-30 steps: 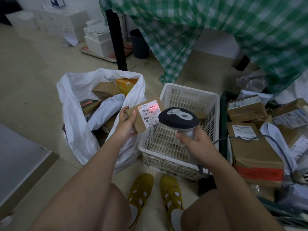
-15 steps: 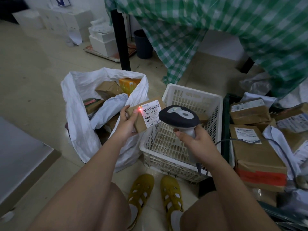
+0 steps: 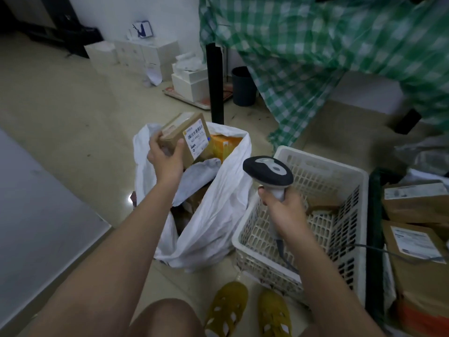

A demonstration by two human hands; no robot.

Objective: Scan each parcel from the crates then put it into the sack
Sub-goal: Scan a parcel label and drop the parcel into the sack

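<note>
Lifted from the scanner (image 3: 268, 171), parcel (image 3: 185, 135) now hides sack (image 3: 213, 222) contents.

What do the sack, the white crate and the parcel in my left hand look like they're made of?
Sack: thin white plastic or woven poly, judging by its soft creases. Crate: rigid moulded plastic with a perforated lattice. Parcel: matte brown cardboard with a white paper label.

Your left hand (image 3: 165, 159) reaches far and left, arm extended, thumb and fingers clamped on a parcel (image 3: 185, 137). Your right hand (image 3: 284, 210) sits nearer, on the right, fist wrapped round the scanner (image 3: 268, 175) grip.
</note>
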